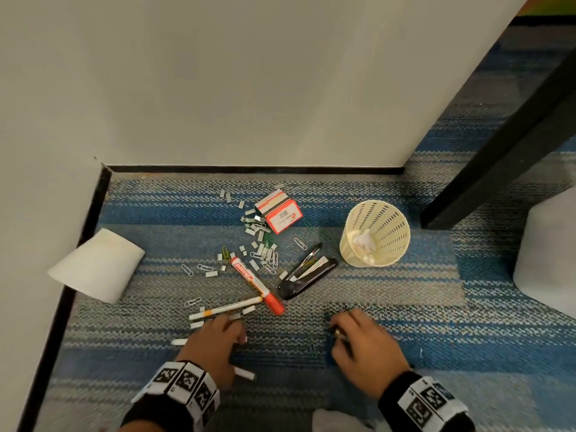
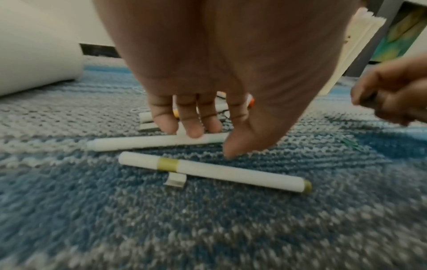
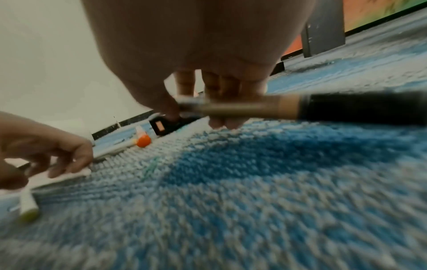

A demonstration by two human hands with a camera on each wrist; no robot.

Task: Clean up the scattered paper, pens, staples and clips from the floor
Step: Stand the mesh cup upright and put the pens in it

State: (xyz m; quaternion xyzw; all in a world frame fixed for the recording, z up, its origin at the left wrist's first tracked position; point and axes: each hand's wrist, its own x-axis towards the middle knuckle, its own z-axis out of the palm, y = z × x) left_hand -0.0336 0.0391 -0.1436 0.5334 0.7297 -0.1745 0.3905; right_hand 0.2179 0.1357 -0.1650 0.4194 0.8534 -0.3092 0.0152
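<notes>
Right hand [image 3: 208, 76] pinches a black-and-gold pen [image 3: 300, 107] above the carpet [image 1: 405, 307]; left hand [image 2: 219, 64], fingers relaxed, seemingly touches a white pen [image 2: 143, 142].

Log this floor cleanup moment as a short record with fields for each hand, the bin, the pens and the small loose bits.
left hand: left hand reaching down, fingertips at a plain white pen lying on the striped blue and grey carpet
right hand: right hand grips a black and gold pen
bin: cream perforated plastic basket upright, crumpled white paper inside
pens on floor: orange-capped white marker, white pen with olive band
loose bits: staples and paper clips scattered near red and white staple box
</notes>
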